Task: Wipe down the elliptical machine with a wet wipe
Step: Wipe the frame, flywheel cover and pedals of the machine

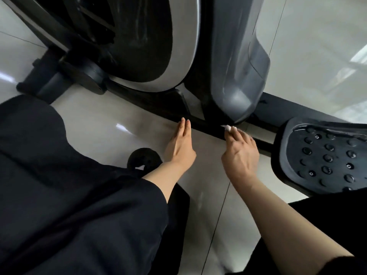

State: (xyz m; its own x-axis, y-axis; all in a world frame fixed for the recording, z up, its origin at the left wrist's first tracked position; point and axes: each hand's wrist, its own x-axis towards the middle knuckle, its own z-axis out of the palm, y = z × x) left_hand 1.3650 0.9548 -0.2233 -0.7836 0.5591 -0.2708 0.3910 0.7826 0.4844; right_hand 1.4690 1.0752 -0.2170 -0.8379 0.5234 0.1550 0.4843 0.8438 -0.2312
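White wet wipe (227,127) apparently touching black elliptical (210,124).

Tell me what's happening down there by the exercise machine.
A person in black clothing crouches beside the black and grey elliptical machine. Their right hand pinches a small white wet wipe against the black base rail near the grey housing. Their left hand lies flat, fingertips at the rail's edge. The studded black foot pedal sits just to the right.
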